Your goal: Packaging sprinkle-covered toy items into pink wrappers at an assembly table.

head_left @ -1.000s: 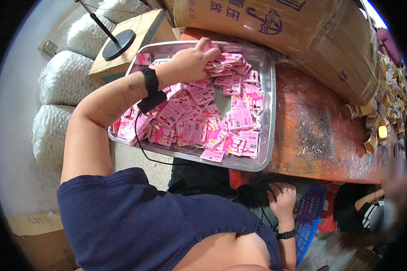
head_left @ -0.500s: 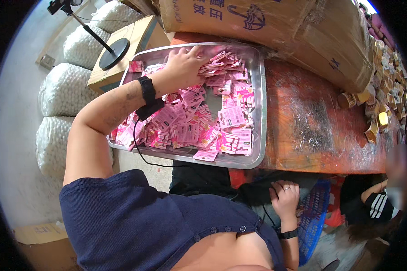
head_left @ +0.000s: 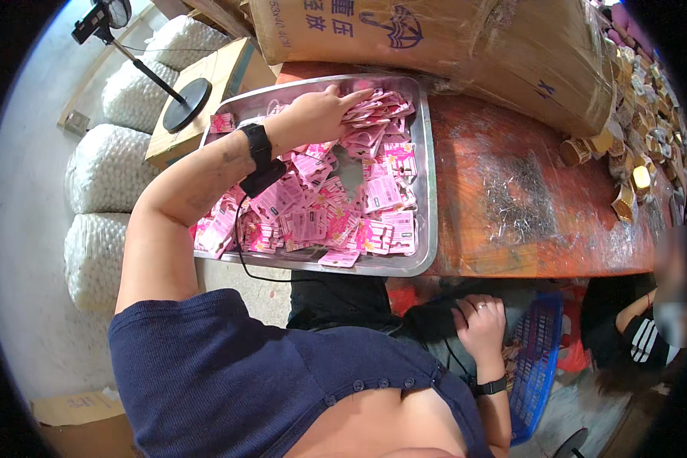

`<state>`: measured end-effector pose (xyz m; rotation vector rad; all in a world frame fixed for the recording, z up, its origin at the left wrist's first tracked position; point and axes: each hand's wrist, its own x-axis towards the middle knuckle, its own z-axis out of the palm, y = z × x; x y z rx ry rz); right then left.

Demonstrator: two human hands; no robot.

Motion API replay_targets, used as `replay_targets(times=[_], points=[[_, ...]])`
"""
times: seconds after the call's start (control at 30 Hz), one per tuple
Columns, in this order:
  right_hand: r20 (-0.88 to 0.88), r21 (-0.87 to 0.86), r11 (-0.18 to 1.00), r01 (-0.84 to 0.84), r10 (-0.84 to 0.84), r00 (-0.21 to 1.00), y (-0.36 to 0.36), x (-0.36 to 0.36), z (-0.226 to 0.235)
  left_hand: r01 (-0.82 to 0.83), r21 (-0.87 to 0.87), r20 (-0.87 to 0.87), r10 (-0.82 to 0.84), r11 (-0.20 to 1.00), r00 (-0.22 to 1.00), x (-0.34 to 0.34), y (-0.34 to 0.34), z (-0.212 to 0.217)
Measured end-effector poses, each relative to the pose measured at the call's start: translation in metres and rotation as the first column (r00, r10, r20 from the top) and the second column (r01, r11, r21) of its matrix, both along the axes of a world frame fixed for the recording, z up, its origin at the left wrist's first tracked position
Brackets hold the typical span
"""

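A metal tray [head_left: 433, 229] holds a loose heap of small pink-and-white printed cards [head_left: 305, 221] with hang holes. My left hand [head_left: 317, 118] reaches over the far part of the tray, its index finger stretched onto a thicker pile of cards [head_left: 380, 107]. The thumb and the undersides of the fingers are hidden; no card shows clearly in the grip. My right hand [head_left: 483, 324] lies on my leg below the table edge, thumb apart, fingers loosely bent and holding nothing. A dark band with a cabled black device [head_left: 261, 177] is on my left wrist.
A big wrapped carton [head_left: 435, 61] stands behind the tray. On the red table [head_left: 466, 191] lie thin metal bits [head_left: 519, 202] and many gold-coloured pieces [head_left: 626, 175]. A blue basket [head_left: 538, 359] is beside my right arm; another person's sleeve [head_left: 645, 340] shows at right. White-filled bags [head_left: 103, 168] line the left.
The view has shifted slightly. My left hand has moved a little right over the thicker pile, and its index finger now points across the cards. My right hand stays on my leg.
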<state>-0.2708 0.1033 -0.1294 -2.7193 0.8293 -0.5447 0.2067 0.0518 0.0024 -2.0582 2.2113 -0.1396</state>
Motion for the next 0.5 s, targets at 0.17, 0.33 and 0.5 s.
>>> replay_targets(times=[0.17,0.33,0.5], points=[[-0.046,0.006,1.0,-0.002,0.002,0.999,0.0,0.002,0.0,0.017,-0.032,0.105,-0.014,0.999,0.994,-0.014,-0.014,-0.005],[-0.019,0.008,1.0,0.0,0.0,1.0,0.001,0.007,0.001,-0.07,0.082,0.046,0.066,0.994,0.997,-0.039,-0.026,0.011],[-0.022,0.02,1.0,-0.004,0.005,1.0,0.0,0.012,0.003,-0.006,0.063,0.037,0.004,0.998,0.999,-0.039,-0.032,0.01]])
